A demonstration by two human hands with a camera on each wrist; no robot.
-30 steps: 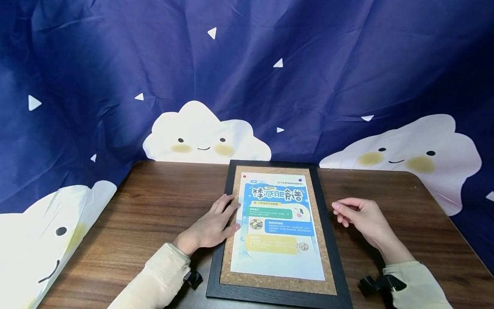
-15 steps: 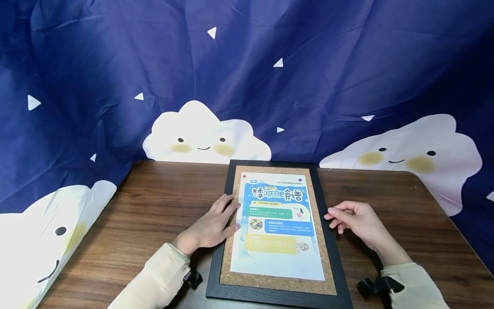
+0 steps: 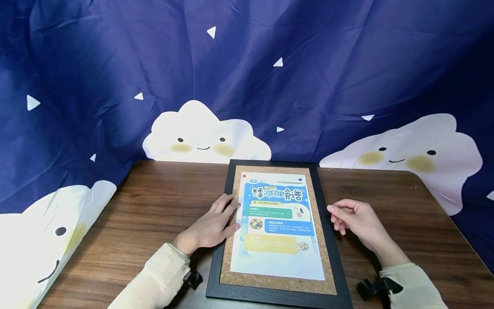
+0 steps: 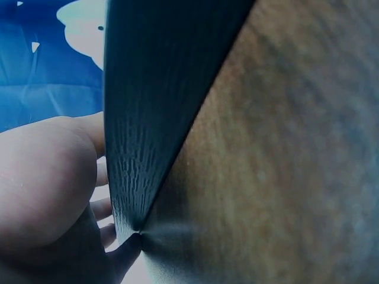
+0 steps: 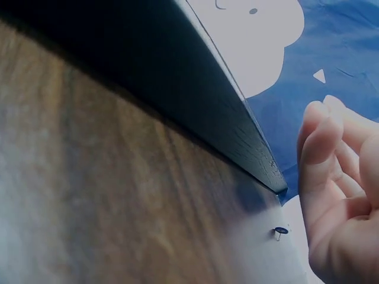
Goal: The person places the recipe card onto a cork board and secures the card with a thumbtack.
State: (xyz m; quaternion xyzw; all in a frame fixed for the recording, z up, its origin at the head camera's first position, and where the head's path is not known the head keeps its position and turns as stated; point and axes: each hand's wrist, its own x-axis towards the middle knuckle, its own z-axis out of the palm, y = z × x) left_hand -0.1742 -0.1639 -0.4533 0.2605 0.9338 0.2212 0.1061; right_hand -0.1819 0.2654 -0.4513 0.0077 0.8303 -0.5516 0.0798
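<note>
A black-framed cork board [image 3: 278,284] lies on the wooden table. On its cork is a printed sheet [image 3: 275,264], with a red pin [image 3: 244,176] at its upper left corner and a purple pin [image 3: 300,180] at its upper right. My left hand [image 3: 208,226] rests over the board's left edge, fingers spread, thumb reaching the sheet. Just right of the board hovers my right hand [image 3: 356,221], its fingers curled and thumb tip against the index finger. Nothing shows between them in the right wrist view.
A dark-headed pushpin [image 5: 280,231] is on the table near the board's far right corner. Behind the table [image 3: 405,193] hangs a blue curtain [image 3: 247,64] printed with white clouds. Black wrist straps [image 3: 380,286] sit over the pale sleeves.
My right hand has moved left and slightly nearer me, touched or passed close to the board's right edge, then drawn back a little. The left hand and the board stay put.
</note>
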